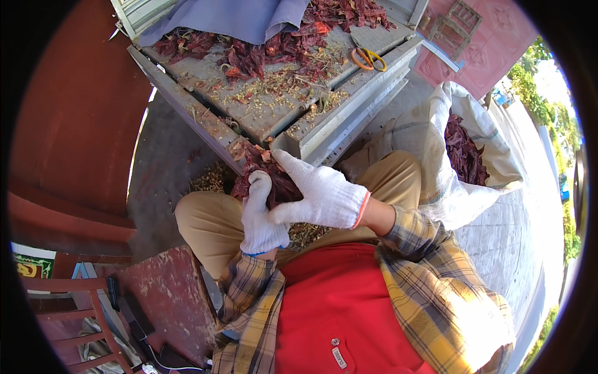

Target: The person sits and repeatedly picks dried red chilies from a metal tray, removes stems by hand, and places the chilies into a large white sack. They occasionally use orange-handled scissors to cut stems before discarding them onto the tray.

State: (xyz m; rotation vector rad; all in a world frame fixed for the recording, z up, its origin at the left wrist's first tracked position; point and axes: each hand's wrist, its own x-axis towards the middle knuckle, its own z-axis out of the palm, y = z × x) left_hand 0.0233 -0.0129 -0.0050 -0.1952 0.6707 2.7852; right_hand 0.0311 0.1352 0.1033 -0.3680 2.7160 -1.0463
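A bunch of dried red chili peppers (280, 186) is between my two hands, in front of the table's near corner. My left hand (261, 210), in a white knit glove with a blue cuff edge, grips the bunch from below, thumb up along its side. My right hand (322, 191), gloved in white with an orange cuff edge, spans its right side, index finger near the upper end and thumb low by my left hand. More dried chilies (245, 58) lie on the worn metal tabletop (275, 105) among seeds and stem scraps, partly under a grey-blue cloth (233, 18).
Scissors with orange and yellow handles (369, 60) lie at the tabletop's right side. A white woven sack (444, 205) at my right holds dried chilies (462, 152). A worn red wooden stool (168, 285) stands at lower left beside a chair (70, 313). A small wooden chair (458, 28) stands far right.
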